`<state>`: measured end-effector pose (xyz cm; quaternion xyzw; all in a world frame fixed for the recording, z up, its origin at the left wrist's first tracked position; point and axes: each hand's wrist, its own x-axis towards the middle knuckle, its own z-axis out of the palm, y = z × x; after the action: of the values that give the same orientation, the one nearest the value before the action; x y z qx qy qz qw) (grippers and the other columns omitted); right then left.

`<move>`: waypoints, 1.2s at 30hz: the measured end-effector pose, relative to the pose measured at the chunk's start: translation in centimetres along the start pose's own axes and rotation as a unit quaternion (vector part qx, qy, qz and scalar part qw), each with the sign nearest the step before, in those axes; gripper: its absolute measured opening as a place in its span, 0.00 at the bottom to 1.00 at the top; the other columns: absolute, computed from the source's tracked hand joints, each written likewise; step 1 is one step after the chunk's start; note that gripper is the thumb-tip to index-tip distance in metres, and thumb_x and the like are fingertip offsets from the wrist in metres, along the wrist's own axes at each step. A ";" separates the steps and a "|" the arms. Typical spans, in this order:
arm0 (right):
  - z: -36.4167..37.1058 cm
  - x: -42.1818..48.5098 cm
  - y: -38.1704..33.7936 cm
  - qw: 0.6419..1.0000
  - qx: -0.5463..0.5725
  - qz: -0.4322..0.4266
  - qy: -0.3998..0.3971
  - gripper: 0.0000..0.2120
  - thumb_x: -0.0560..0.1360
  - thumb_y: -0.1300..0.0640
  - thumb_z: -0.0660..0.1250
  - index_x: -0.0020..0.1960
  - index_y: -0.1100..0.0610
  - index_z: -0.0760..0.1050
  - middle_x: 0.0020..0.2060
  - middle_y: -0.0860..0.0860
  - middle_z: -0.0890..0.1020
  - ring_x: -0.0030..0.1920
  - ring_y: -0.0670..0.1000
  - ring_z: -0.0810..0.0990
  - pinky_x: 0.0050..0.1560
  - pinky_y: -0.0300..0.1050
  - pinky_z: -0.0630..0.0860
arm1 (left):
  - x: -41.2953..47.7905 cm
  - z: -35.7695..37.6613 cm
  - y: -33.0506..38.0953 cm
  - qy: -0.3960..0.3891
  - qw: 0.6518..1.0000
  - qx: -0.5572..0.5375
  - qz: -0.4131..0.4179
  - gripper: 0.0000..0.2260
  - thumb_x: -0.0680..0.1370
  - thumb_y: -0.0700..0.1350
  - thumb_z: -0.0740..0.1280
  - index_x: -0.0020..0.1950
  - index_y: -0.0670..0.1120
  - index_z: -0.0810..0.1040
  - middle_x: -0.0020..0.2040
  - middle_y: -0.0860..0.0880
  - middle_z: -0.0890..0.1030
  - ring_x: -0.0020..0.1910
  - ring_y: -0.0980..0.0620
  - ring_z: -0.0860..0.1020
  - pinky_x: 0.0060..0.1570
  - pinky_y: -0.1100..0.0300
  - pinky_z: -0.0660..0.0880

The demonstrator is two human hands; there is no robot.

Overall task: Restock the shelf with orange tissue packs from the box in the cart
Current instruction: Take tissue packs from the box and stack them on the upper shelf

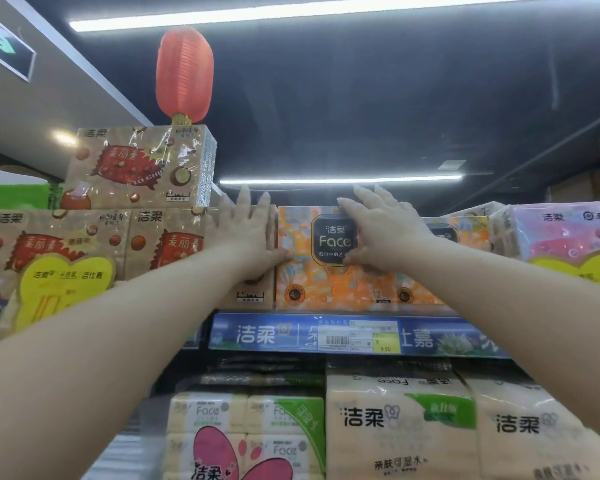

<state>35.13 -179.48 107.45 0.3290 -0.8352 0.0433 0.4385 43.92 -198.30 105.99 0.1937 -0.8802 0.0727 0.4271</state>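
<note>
An orange tissue pack (312, 282) with a dark "Face" label stands on the top shelf (264, 336), front face toward me. My left hand (248, 230) lies with straight fingers against the pack's left edge, thumb on its front. My right hand (378, 226) presses on the upper right of the front, fingers spread over the top edge and thumb under the label. A second orange pack (440, 292) stands just right of it, partly behind my right forearm. The box and the cart are out of view.
Brown tissue packs (84, 247) crowd the shelf to the left, one more stacked higher (139, 168). A pink pack (565, 237) stands at the right. Cream packs (399, 424) fill the lower shelf. A red lantern (184, 72) hangs above.
</note>
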 end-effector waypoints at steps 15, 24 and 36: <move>-3.9 -7.9 -2.7 0.994 -0.024 0.073 -0.074 0.30 0.75 0.49 0.64 0.74 0.49 0.59 0.72 0.51 0.65 0.72 0.54 0.61 0.69 0.57 0.64 | -7.2 -1.8 1.3 0.026 0.986 -0.083 0.139 0.24 0.77 0.57 0.61 0.70 0.48 0.67 0.71 0.47 0.67 0.70 0.46 0.65 0.66 0.48 0.64; -6.3 -19.1 -0.2 0.963 -0.100 0.167 -0.187 0.29 0.76 0.48 0.64 0.74 0.50 0.59 0.71 0.52 0.65 0.71 0.55 0.62 0.68 0.56 0.64 | -14.5 1.0 8.1 -0.067 0.954 -0.159 0.246 0.21 0.77 0.58 0.60 0.67 0.48 0.69 0.63 0.47 0.71 0.62 0.45 0.70 0.58 0.51 0.69; -12.8 -34.5 4.6 0.927 -0.107 0.231 -0.274 0.30 0.76 0.46 0.62 0.75 0.49 0.57 0.72 0.52 0.65 0.70 0.57 0.65 0.65 0.55 0.68 | -26.5 -1.5 17.6 -0.199 0.923 -0.183 0.274 0.23 0.77 0.60 0.60 0.67 0.48 0.69 0.66 0.47 0.70 0.65 0.44 0.69 0.61 0.51 0.68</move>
<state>55.19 -153.62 89.97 0.0766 -0.9754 -0.0383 0.2031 52.72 -174.36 86.88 -0.1258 -0.9638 -0.0158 0.2345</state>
